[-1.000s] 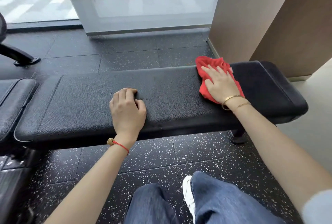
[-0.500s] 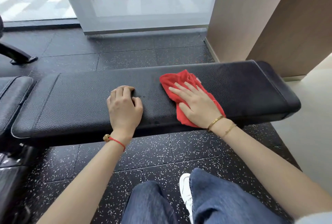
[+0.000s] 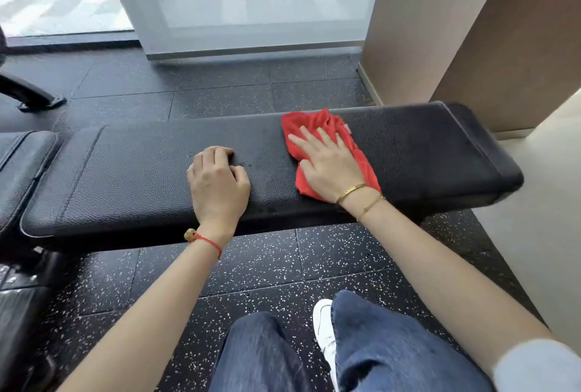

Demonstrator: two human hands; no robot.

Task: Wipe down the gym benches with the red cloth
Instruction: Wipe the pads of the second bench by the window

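We saw bare table (image 3: 434, 152) to the right of the red cloth (image 3: 317, 127); leftward, the left hand (image 3: 217, 184) blocked the padded top.

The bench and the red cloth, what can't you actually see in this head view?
- Bench pad under the red cloth: covered by cloth and right hand.
- Left hand fingertips: curled under, hidden by the knuckles.
- Bench legs: hidden beneath the pad.
- Second bench: cut off by the left edge.
- Dirt or moisture on the pad: too fine to tell.
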